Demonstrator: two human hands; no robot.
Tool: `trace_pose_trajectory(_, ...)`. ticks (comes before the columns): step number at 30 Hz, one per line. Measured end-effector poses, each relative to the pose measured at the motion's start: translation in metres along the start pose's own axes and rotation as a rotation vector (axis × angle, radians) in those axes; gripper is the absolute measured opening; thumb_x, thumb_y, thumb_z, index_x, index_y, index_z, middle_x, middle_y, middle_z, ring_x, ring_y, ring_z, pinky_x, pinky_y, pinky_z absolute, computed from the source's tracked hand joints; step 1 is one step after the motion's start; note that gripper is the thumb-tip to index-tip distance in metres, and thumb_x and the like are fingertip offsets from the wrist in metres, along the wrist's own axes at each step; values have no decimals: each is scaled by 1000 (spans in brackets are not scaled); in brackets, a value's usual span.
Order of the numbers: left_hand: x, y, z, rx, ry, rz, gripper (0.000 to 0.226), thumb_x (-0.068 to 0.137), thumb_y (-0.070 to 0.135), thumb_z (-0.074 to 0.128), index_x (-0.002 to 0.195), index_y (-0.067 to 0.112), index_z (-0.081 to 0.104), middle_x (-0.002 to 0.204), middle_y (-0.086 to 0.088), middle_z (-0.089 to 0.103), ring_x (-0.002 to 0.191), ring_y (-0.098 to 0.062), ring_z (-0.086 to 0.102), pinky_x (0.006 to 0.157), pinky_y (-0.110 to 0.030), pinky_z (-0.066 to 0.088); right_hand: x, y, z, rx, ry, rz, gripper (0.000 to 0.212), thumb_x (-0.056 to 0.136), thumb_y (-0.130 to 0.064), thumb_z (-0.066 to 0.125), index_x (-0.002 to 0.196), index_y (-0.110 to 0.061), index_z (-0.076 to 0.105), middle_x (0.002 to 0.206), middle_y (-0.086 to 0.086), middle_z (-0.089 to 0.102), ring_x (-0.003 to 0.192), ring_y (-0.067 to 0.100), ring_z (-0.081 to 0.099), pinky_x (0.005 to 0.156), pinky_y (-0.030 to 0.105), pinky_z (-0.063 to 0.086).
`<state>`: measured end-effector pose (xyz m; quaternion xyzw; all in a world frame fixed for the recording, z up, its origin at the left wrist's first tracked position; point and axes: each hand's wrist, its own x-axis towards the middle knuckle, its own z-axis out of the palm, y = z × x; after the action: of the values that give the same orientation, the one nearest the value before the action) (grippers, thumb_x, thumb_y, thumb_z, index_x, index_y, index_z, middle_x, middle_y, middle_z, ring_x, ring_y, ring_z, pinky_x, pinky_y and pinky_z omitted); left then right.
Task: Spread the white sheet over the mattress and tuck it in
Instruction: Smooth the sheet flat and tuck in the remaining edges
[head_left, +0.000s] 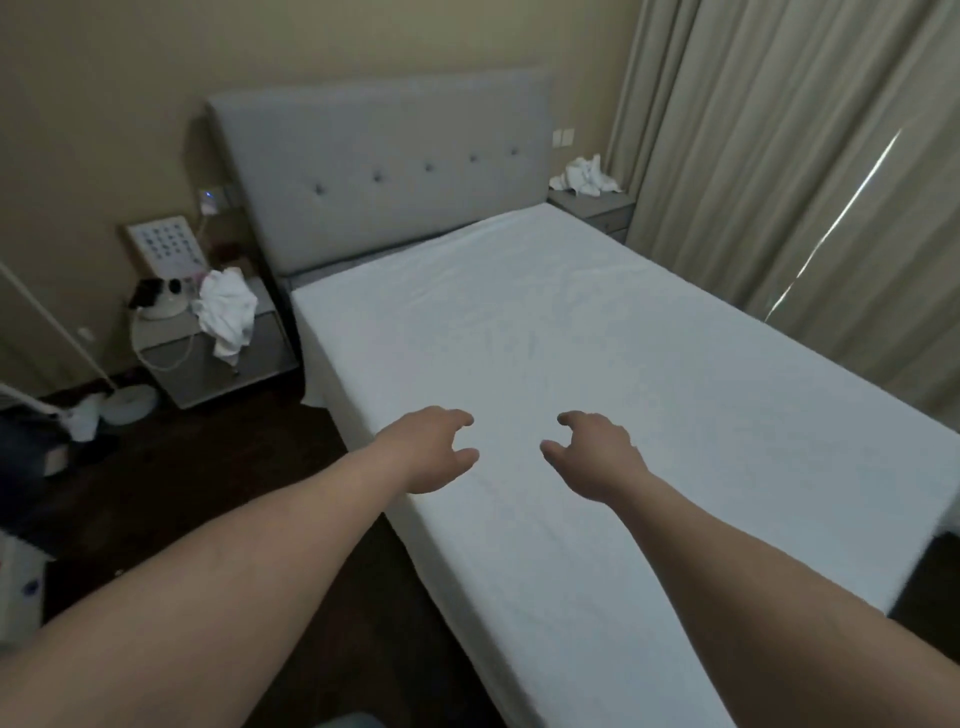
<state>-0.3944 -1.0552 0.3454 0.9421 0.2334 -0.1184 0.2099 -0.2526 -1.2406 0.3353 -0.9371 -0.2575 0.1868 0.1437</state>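
The white sheet (545, 332) lay spread over the mattress; left hand (431, 452) and right hand (597, 457) hovered above it, fingers loosely curled, holding nothing. Smoothing outward before tucking the hanging far-left corner (314, 374) seemed best.

White sheet (545, 332) flat across mattress

Room dim, with a flat greenish-grey cast; a thin bright sliver of daylight shows through a gap in the closed curtains (779, 171) at right, and the white sheet (571, 332) is the brightest area, without glare. Shadows soft and weak, the floor (218, 467) left of the bed nearly black. Wide-angle bending toward the frame edges; overall soft, with fine detail smeared, and the forearms at bottom slightly blurred.
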Motion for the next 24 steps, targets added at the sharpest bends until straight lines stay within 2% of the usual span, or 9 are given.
trace_pose_trajectory(8,43,-121,-142,-5,143,-106,66,98,55,52,157,30,35,160,1,39,141,-21,45,113,-37,39,106,-152,-37,-20,92,-169,63,96,-55,52,153,-30,42,166,-1,27,154,27,18,119,56,28)
trace_pose_trajectory(14,125,-199,-222,35,194,-178,66,98,55,54,156,30,37,160,0,39,139,-22,46,112,-38,41,232,-242,-45,41,115,-248,61,96,-52,52,152,-27,43,163,-2,32,149,30,26,115,54,35)
trace_pose_trajectory(18,174,-253,-266,52,136,-225,64,95,56,56,153,34,42,154,2,47,128,-18,54,103,-33,45,310,-294,-38,56,43,-251,60,97,-48,51,152,-25,44,164,0,30,148,31,28,113,51,37)
trace_pose_trajectory(21,191,-294,-297,60,111,-260,59,96,55,57,150,35,45,149,4,50,124,-16,54,102,-33,46,352,-339,-36,28,4,-250,58,96,-48,49,150,-25,46,160,1,34,143,31,33,110,49,40)
trace_pose_trajectory(24,205,-344,-331,65,116,-314,60,97,52,58,152,33,44,154,1,47,136,-20,48,108,-33,42,392,-402,-34,-10,-7,-305,59,97,-49,49,150,-25,45,162,0,32,143,30,33,109,48,41)
